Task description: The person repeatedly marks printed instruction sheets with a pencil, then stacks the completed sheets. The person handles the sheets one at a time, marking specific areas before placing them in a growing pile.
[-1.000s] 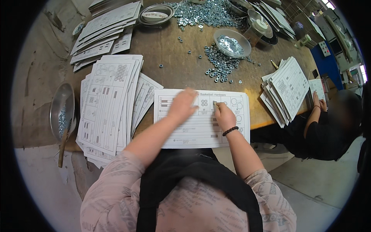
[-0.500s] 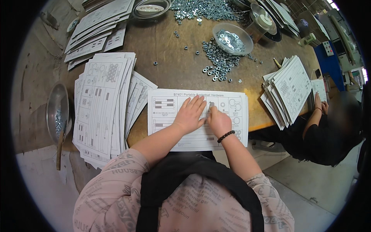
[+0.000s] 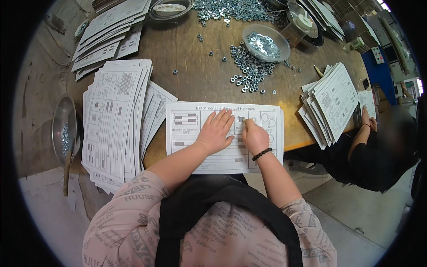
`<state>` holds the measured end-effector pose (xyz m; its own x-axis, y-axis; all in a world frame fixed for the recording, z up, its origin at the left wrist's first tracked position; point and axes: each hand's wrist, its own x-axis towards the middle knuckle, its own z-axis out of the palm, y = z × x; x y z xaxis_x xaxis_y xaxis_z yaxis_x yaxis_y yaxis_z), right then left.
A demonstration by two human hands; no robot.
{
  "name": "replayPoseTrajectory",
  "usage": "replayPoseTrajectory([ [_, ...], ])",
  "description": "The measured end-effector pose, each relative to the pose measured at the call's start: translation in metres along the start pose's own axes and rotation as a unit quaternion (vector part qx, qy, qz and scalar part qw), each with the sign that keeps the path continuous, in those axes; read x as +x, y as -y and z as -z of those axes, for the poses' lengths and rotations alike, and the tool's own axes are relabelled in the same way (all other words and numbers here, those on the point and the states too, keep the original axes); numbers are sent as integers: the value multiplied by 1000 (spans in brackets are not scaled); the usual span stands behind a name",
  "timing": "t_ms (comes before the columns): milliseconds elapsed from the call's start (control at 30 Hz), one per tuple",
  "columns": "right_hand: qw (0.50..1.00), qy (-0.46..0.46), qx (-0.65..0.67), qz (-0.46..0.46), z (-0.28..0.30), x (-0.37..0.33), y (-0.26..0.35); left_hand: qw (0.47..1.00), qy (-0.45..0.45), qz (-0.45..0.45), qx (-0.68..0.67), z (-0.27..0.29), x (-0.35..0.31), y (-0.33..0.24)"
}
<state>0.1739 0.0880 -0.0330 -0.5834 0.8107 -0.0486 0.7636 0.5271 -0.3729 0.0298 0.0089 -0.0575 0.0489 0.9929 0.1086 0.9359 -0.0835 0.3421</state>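
A white printed hardware sheet [image 3: 209,165], with boxed line drawings of parts, lies in front of me at the table's near edge, on top of what looks like more sheets. My left hand [image 3: 216,130] rests flat on its middle, fingers stretched toward the far edge. Beside it, my right hand [image 3: 255,137] is closed, thumb and fingers pressed together at the sheet's upper row of drawings. Whatever those fingers hold, if anything, is too small or hidden to make out. A dark bead bracelet [image 3: 262,154] circles the right wrist.
Printed sheets are stacked at left [image 3: 106,124], far left [image 3: 109,31] and right [image 3: 331,104]. Loose metal nuts [image 3: 251,71] lie by a clear bowl [image 3: 267,43] of washers; a larger heap [image 3: 240,11] is behind. A metal pan [image 3: 60,133] sits at left. Another person [image 3: 378,155] works at right.
My right hand has shifted slightly right across the drawings, its fingers still pressed together. The left hand stays flat on the sheet. The whole view has shifted a little.
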Motion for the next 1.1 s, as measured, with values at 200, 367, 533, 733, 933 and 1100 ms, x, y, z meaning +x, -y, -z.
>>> replayPoseTrajectory([
  [200, 997, 63, -31, -17, 1, -14, 6, 1000, 4, 1, 9, 0, 0, 1],
  [367, 999, 22, 16, -37, 0, -16, 0, 998, -53, -15, 2, -1, 4, 1],
  [533, 969, 48, 225, -94, 8, -73, 1, 993, -98, 69, -8, 18, 17, 36],
  [733, 952, 5, 301, -56, -7, -117, 2, 989, -54, 135, 25, 39, -4, 47],
  [933, 949, -11, 315, -20, -10, -131, -3, 973, 13, 227, -31, 57, -16, 40],
  [1100, 935, -54, 349, 2, 4, -131, 1, 952, -50, 272, -133, 109, -29, 53],
])
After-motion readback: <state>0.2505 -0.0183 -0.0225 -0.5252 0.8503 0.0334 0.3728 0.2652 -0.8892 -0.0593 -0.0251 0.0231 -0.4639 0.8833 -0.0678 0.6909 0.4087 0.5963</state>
